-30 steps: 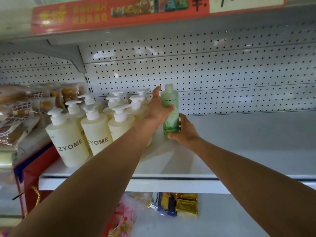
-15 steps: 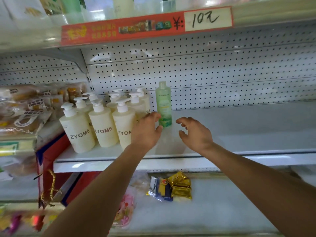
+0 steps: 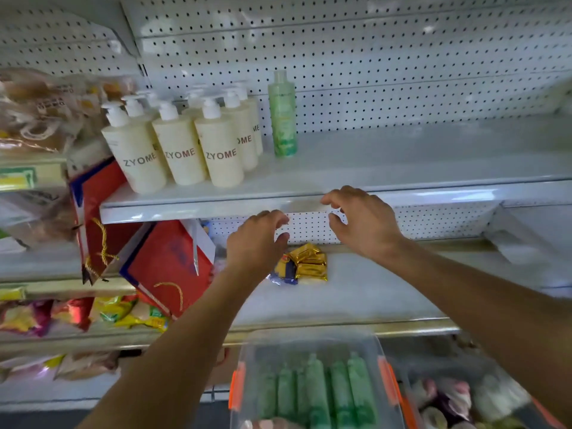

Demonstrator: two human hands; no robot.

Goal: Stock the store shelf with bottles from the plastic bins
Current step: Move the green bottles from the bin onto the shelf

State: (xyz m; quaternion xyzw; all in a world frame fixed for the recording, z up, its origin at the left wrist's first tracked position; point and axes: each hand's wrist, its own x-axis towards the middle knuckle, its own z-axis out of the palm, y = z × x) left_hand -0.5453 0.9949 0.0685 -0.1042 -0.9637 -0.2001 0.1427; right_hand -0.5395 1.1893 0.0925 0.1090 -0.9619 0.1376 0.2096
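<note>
White pegboard backing, white metal store shelf across upper frame. Green bottle upright at rear of shelf, against pegboard, just beside cluster of cream ZYOME pump bottles; placement judged deliberate, back row first, so later stock can fill forward. Well above and beyond both hands.

Left hand below shelf lip, fingers loosely curled, holding nothing, thumb and fingers a narrow gap apart. Right hand level with shelf front edge, fingers likewise relaxed and half-curled, empty. Both palms facing inward toward each other, near together but not touching. Contact between right fingertips and shelf lip: cannot tell.

Directly beneath the hands, near bottom of frame: clear plastic bin with orange latches, several green bottles standing inside, caps up, seen blurred through bin's clear cover or wall. Position below shelf judged convenient for short lift to shelf. Second bin to right of it, contents indistinct.

Between hands and lower shelf: gold foil packets. Left of left hand: red gift bags, leaning.

Judged stage: one green bottle stocked, many remaining.
</note>
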